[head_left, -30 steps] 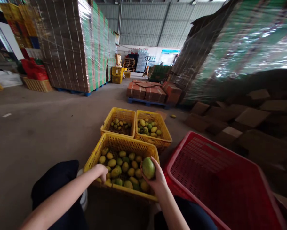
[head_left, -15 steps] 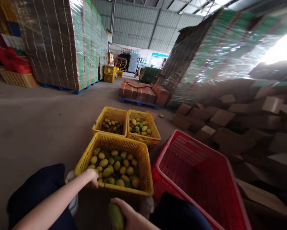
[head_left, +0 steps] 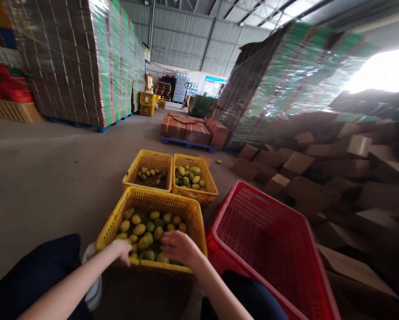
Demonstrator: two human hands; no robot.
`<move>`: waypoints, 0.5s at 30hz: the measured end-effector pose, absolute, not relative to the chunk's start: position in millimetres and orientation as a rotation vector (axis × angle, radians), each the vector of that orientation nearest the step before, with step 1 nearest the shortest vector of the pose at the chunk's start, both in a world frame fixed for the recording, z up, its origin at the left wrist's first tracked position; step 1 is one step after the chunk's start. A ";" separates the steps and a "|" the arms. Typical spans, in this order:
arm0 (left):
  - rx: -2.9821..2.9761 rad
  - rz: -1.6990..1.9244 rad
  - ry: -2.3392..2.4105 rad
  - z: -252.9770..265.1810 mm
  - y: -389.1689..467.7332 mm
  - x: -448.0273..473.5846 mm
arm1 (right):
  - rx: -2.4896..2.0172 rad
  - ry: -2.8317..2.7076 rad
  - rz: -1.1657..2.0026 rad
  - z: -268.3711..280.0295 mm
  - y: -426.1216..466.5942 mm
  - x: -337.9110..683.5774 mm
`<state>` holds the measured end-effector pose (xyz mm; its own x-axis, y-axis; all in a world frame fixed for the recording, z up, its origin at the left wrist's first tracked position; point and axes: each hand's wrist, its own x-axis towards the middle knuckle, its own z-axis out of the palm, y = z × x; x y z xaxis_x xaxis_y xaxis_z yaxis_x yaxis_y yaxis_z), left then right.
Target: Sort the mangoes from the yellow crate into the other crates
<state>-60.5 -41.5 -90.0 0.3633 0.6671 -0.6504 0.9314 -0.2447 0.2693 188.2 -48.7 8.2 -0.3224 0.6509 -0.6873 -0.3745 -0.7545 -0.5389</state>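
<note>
1. Whole scene: view swung slightly right over the last second. Tall wrapped stack [head_left: 59,66] and the crates sit further left in view; no crate appears moved on the floor.
2. Red crate [head_left: 282,218]: just beside the near yellow crate, on its right. No change noted.
3. Near yellow crate [head_left: 167,200]: in front of the person's knees, bearing a spread of yellow-green fruit [head_left: 139,229]. The work sits here.
4. Far left crate [head_left: 156,159] and far right crate [head_left: 195,192]: side by side behind the near one, fruit in both.
5. Right hand [head_left: 179,249]: main change. Half a second ago it gripped a big green fruit, low before the crate; now it is over the fruit at the near crate's front right, fingers loosely spread, nothing visibly held. Contact below: cannot tell. My reading: one piece let go, hand free again.
6. Left hand [head_left: 121,250]: remains at the near left rim, fingers bent down; how tightly, or on what, hidden.
7. Large green fruit [head_left: 195,170]: now stands out toward the back of the far right crate. Possibly the piece just held; unconfirmed.
</note>
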 end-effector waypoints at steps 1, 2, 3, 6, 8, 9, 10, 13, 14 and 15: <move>1.991 -0.598 1.382 -89.6 -41.4 -61.2 | -1.327 -0.349 2.131 -6.1 -60.8 186.2; 1.983 -0.652 1.387 -89.2 -41.6 -61.7 | -1.358 -0.327 2.139 -17.0 -69.2 184.8; 1.971 -0.697 1.391 -88.8 -42.0 -62.1 | -1.356 -0.321 2.136 -23.9 -73.9 184.2; 1.963 -0.717 1.395 -89.0 -44.3 -63.1 | -1.236 -0.370 2.109 -25.0 -70.5 186.1; 1.963 -0.720 1.407 -90.0 -46.1 -63.8 | -1.177 -0.376 2.069 -18.4 -63.5 188.8; 1.960 -0.722 1.409 -90.3 -46.7 -64.1 | -1.181 -0.355 2.039 -15.5 -61.1 190.0; 1.955 -0.717 1.407 -90.1 -47.1 -64.2 | -1.198 -0.325 2.013 -13.6 -59.8 191.0; 1.910 -0.662 1.377 -86.7 -46.1 -63.9 | -1.235 -0.242 1.987 -12.2 -61.6 192.1; 1.876 -0.619 1.358 -85.1 -44.9 -63.7 | -1.226 -0.223 1.998 -12.3 -63.1 192.0; 1.832 -0.566 1.338 -83.9 -43.2 -63.7 | -1.213 -0.208 2.013 -12.0 -64.4 192.0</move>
